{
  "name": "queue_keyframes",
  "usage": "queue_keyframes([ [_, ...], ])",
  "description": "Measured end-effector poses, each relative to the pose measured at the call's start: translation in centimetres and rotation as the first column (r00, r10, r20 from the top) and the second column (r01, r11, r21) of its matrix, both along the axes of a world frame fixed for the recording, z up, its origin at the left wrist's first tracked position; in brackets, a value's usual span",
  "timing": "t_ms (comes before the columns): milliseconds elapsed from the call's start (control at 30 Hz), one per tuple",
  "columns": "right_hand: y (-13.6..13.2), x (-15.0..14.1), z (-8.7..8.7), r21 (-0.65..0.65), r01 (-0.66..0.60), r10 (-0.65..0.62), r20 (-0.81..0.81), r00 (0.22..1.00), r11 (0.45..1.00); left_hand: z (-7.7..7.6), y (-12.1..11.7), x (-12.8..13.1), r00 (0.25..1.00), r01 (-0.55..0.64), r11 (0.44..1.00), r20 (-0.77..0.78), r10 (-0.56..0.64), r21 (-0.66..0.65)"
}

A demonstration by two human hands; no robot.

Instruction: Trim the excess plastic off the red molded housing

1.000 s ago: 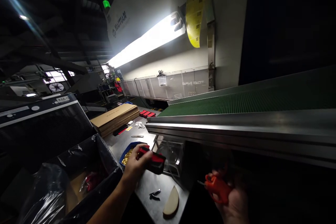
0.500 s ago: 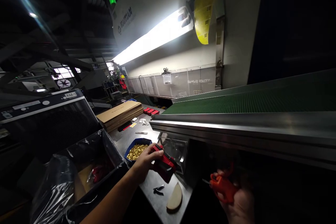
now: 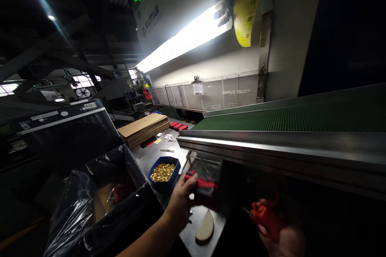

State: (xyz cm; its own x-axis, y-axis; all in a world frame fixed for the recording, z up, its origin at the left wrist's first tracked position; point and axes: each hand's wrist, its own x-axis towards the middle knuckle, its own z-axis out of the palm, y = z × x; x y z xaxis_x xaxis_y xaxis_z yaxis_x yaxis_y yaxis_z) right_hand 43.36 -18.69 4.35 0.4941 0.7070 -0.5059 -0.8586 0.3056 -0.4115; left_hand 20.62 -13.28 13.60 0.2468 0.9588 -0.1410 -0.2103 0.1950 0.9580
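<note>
My left hand [image 3: 182,194] is closed around one end of a red and black plastic part [image 3: 206,190], held above the metal table; motion blurs the part. At the lower right, in shadow, my right hand [image 3: 286,235] grips an orange-handled cutting tool [image 3: 267,219], with its short tip pointing left; whether it is scissors or nippers is not clear. A blue bin [image 3: 173,180] of small brass-coloured pieces [image 3: 163,172] stands left of my left hand. Below that hand, a pale half-round pad [image 3: 205,227] lies on the table. A small dark object beside it is mostly hidden.
A green conveyor belt [image 3: 241,121] with a metal side rail [image 3: 271,144] runs across the right. At left stands a box lined with clear plastic [image 3: 72,196]. Stacked cardboard [image 3: 144,126] and several red parts [image 3: 178,126] sit at the table's far end.
My left hand has moved right with the red and black part, which has turned more level. My right hand with the orange tool sits slightly lower and farther right. The view has shifted.
</note>
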Motion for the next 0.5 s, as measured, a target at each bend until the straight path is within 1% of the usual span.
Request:
queue_keyframes([
  [33,0.0,0.0,0.6,-0.041,0.006,-0.009,-0.073,0.997,0.999,-0.9,-0.9,-0.8,0.999,0.047,0.998,0.002,-0.047,-0.047],
  [67,0.1,0.0,1.2,-0.054,0.014,-0.020,-0.123,0.992,0.998,-2.0,-1.7,-1.9,0.996,0.090,0.992,0.003,-0.090,-0.088],
  [100,0.3,0.0,1.5,-0.033,0.035,-0.039,-0.137,0.990,0.999,-3.2,-2.6,-3.2,0.990,0.143,0.981,0.007,-0.143,-0.130],
  [167,0.6,0.1,1.4,0.060,0.076,-0.071,-0.082,0.994,0.995,-5.6,-4.1,-6.2,0.977,0.211,0.967,0.036,-0.208,-0.146],
  [200,0.8,0.2,1.1,0.083,0.072,-0.068,-0.047,0.997,0.994,-6.6,-4.8,-7.8,0.974,0.226,0.962,0.034,-0.224,-0.151],
  [267,1.2,0.5,0.3,0.075,0.034,-0.036,0.036,0.999,0.997,-7.8,-5.7,-10.8,0.977,0.212,0.960,0.007,-0.214,-0.181],
  [300,1.3,0.5,-0.2,0.053,0.024,-0.028,0.083,0.996,0.998,-8.0,-6.1,-12.1,0.985,0.171,0.965,-0.004,-0.175,-0.201],
  [367,1.6,0.2,-1.1,0.037,0.053,-0.059,0.175,0.983,0.998,-7.5,-6.7,-14.0,1.000,0.023,0.972,0.010,-0.021,-0.235],
  [433,1.9,-0.7,-2.1,0.043,0.103,-0.111,0.257,0.960,0.994,-6.3,-7.3,-15.3,0.987,-0.127,0.953,0.064,0.150,-0.275],
  [467,2.0,-1.4,-2.7,0.026,0.112,-0.115,0.296,0.948,0.993,-5.7,-7.5,-15.7,0.973,-0.177,0.941,0.090,0.211,-0.290],
  [500,2.0,-2.2,-3.3,-0.010,0.110,-0.101,0.331,0.938,0.994,-5.0,-7.8,-16.0,0.964,-0.204,0.934,0.105,0.244,-0.295],
])
